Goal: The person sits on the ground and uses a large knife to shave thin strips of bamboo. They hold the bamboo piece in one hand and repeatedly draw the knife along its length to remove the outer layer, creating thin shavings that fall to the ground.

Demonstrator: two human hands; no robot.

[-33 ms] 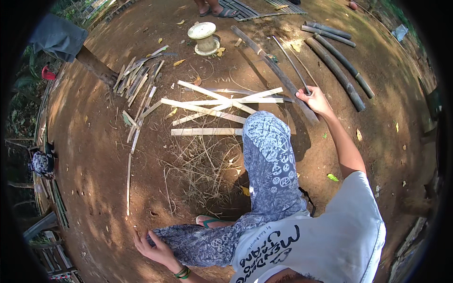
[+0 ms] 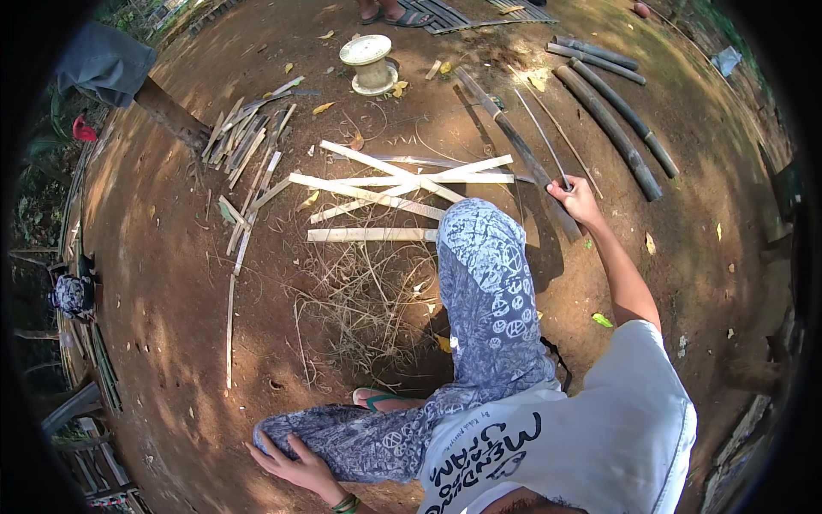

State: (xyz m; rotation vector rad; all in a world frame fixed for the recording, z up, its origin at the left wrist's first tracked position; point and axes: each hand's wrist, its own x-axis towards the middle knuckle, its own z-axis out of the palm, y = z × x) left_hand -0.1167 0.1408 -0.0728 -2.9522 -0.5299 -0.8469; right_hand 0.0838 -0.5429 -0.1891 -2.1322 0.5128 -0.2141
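Note:
My right hand (image 2: 575,203) is closed at a long dark bamboo pole (image 2: 519,147), gripping it near its lower end. The pole slants up and away to the left, its shadow apart from it on the ground. A thin grey rod-like piece (image 2: 540,133) also runs into this hand; its kind is hard to make out. My left hand (image 2: 295,467) lies on my bent left knee with its fingers spread, holding nothing. Ahead of my right knee, several pale flat bamboo strips (image 2: 377,195) lie crossed over one another on the ground.
Dry shavings (image 2: 364,317) lie before me. A pile of split sticks (image 2: 244,146) is at left, near a wooden post (image 2: 175,117). A pale spool (image 2: 370,64) stands ahead. Dark bamboo lengths (image 2: 610,128) lie at right. A person's sandalled feet (image 2: 407,17) show at the far edge.
The bamboo pole's far end has swung right and nearer, and the thin piece has shifted right with it. My right hand has moved slightly nearer. My left hand has settled onto the knee.

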